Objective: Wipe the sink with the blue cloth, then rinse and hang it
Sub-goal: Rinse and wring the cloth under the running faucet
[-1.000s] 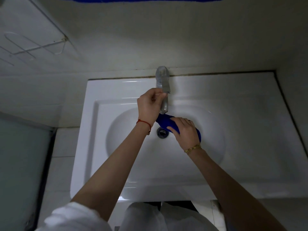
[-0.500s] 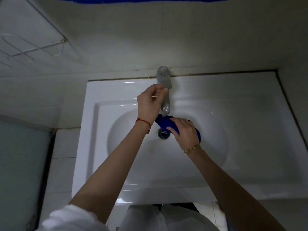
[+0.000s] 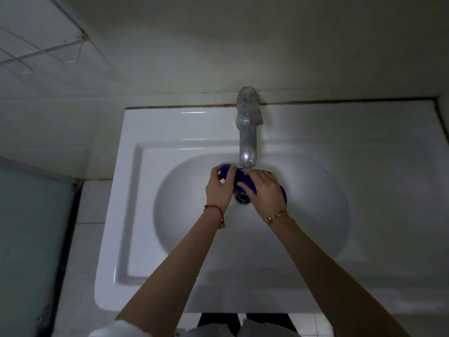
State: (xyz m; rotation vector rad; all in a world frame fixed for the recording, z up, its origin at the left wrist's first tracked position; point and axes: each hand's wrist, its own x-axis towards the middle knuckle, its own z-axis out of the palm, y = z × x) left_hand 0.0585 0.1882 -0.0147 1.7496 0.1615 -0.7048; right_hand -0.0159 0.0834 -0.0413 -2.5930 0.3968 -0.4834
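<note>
Directly beneath the spout of the dull chrome tap, over the round metal drain of the white ceramic sink, the bunched dark-blue cloth is held between both hands. The left hand grips the cloth's left end, fingers curled over the top of the wad; the right hand covers the right part, fingers lying close together and bent over the fabric, with a blue edge showing past the heel of the palm. The cloth's long axis runs left to right across the bowl, roughly at right angles to the spout, and its exposed middle lies in the gap between the two sets of fingertips, just under the tap outlet. Both hands are about equally near; neither is on the tap lever. Whether water is running cannot be told, though a small bright glint sits at the outlet. The stage appears to be rinsing: wringing would turn on twisting the two ends oppositely about this left-right axis. A white wire rack on the tiled wall at upper left is a possible hanging place.
</note>
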